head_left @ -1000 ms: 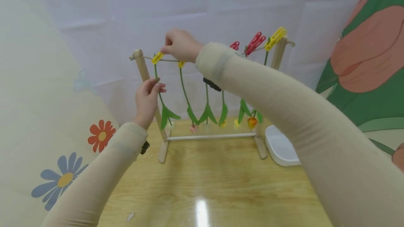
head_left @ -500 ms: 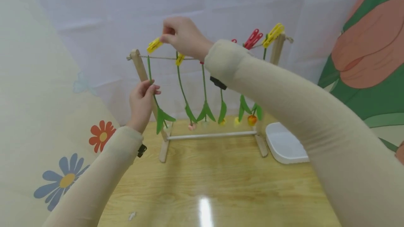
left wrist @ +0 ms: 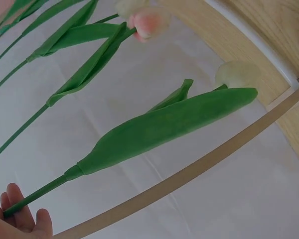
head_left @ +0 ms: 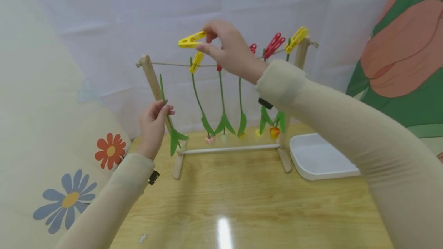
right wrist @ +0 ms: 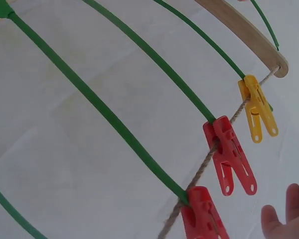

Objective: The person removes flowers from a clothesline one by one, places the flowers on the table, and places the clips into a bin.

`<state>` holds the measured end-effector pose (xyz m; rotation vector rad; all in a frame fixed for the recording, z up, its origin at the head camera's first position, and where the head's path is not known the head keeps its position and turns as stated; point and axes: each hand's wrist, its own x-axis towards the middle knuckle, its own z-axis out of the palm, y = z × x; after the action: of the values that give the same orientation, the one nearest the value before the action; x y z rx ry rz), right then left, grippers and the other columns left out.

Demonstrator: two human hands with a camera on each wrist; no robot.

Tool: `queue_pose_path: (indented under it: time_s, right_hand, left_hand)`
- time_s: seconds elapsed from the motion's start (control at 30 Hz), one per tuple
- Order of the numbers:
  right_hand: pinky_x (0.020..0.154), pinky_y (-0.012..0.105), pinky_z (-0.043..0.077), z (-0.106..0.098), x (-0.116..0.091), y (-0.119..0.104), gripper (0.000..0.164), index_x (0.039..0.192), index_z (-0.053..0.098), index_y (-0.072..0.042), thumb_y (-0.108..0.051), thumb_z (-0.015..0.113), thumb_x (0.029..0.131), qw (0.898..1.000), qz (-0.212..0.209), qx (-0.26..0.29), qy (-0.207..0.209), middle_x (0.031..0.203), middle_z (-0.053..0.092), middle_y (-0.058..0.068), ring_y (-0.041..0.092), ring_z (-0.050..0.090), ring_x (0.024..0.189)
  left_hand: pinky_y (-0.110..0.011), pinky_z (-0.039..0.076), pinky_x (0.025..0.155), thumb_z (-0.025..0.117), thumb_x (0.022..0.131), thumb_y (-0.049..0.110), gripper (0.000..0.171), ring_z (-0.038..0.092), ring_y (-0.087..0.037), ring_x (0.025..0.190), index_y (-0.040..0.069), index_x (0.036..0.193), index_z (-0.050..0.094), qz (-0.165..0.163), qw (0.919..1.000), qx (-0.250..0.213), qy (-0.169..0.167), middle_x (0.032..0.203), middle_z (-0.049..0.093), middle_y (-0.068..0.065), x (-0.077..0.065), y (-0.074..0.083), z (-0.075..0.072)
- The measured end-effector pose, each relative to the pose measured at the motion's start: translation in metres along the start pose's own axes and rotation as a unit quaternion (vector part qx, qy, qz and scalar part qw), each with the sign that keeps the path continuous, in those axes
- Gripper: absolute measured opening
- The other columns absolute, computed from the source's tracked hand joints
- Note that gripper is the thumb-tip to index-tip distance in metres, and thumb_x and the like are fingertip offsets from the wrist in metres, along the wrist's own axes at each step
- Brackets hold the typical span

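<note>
On my head cam the left hand (head_left: 153,124) sits left of center, thumb and fingers pinching a tulip (head_left: 174,142) by the stem, stem end poking up above them, leaves below. Right hand (head_left: 230,47), upper middle, pinches a yellow clip (head_left: 187,43) by its handles, nose pointing left past my fingertips.

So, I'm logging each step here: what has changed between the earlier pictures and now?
The right hand has taken the leftmost yellow clip off the rope, up and to the right. The left hand keeps its hold on the leftmost flower, now unclipped and slightly lower. The other flowers still hang from the rope, and the white tray stays put.
</note>
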<state>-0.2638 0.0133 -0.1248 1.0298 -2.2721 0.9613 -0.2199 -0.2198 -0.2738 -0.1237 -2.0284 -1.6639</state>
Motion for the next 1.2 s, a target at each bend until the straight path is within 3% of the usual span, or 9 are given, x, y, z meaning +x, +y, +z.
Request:
queue_pose_path:
  time_s: [0.17, 0.33, 0.53, 0.73, 1.0, 1.2]
  right_hand:
    - [0.09, 0.028, 0.039, -0.007, -0.018, 0.005, 0.031, 0.117, 0.058, 0.002, -0.019, 0.065, 0.095, 0.998, 0.023, 0.041, 0.043, 0.102, 0.058, 0.01, 0.021, 0.049, 0.097]
    - [0.089, 0.028, 0.043, -0.011, -0.036, 0.013, 0.028, 0.113, 0.059, 0.006, -0.013, 0.067, 0.093, 0.994, 0.01, 0.067, 0.08, 0.101, 0.06, 0.013, 0.019, 0.052, 0.096]
    - [0.077, 0.026, 0.047, -0.013, -0.051, 0.021, 0.028, 0.112, 0.059, 0.009, -0.008, 0.068, 0.092, 0.993, -0.003, 0.073, 0.094, 0.101, 0.062, 0.017, 0.021, 0.055, 0.087]
    - [0.089, 0.035, 0.049, -0.016, -0.064, 0.028, 0.024, 0.109, 0.059, 0.011, -0.003, 0.067, 0.091, 0.99, -0.005, 0.079, 0.114, 0.1, 0.062, 0.019, 0.024, 0.056, 0.094]
    - [0.087, 0.035, 0.048, -0.019, -0.085, 0.036, 0.024, 0.108, 0.059, 0.011, 0.0, 0.068, 0.089, 0.989, -0.021, 0.063, 0.13, 0.102, 0.063, 0.021, 0.025, 0.056, 0.095]
    - [0.089, 0.042, 0.047, -0.017, -0.097, 0.041, 0.026, 0.11, 0.057, 0.013, 0.002, 0.067, 0.089, 0.99, -0.003, 0.072, 0.125, 0.103, 0.061, 0.023, 0.025, 0.055, 0.096]
  left_hand:
    - [-0.02, 0.051, 0.088, 0.053, 0.099, 0.004, 0.024, 0.063, -0.007, 0.083, -0.008, 0.119, 0.058, -0.013, 0.9998, -0.001, -0.013, 0.099, 0.066, -0.008, -0.009, -0.002, -0.001]
    - [-0.021, 0.05, 0.089, 0.053, 0.099, 0.004, 0.024, 0.063, -0.007, 0.086, -0.007, 0.12, 0.058, -0.023, 0.9996, -0.004, -0.016, 0.101, 0.065, -0.008, -0.016, -0.003, 0.001]
    - [-0.022, 0.05, 0.091, 0.052, 0.099, 0.002, 0.022, 0.063, -0.007, 0.086, -0.007, 0.119, 0.058, -0.021, 0.9996, -0.008, -0.016, 0.099, 0.065, -0.005, -0.024, -0.006, 0.003]
    - [-0.022, 0.05, 0.092, 0.053, 0.098, 0.001, 0.022, 0.063, -0.006, 0.086, -0.007, 0.118, 0.059, -0.01, 0.9997, -0.013, -0.018, 0.096, 0.066, 0.0, -0.031, -0.008, 0.007]
    - [-0.021, 0.05, 0.09, 0.056, 0.097, 0.0, 0.02, 0.063, -0.005, 0.084, -0.008, 0.114, 0.062, 0.0, 0.9999, -0.011, -0.01, 0.096, 0.068, -0.006, -0.035, -0.015, 0.01]
    - [-0.02, 0.051, 0.088, 0.056, 0.096, -0.003, 0.018, 0.063, -0.003, 0.083, -0.011, 0.11, 0.062, 0.029, 0.9994, -0.007, -0.018, 0.099, 0.067, -0.019, -0.037, -0.019, 0.013]
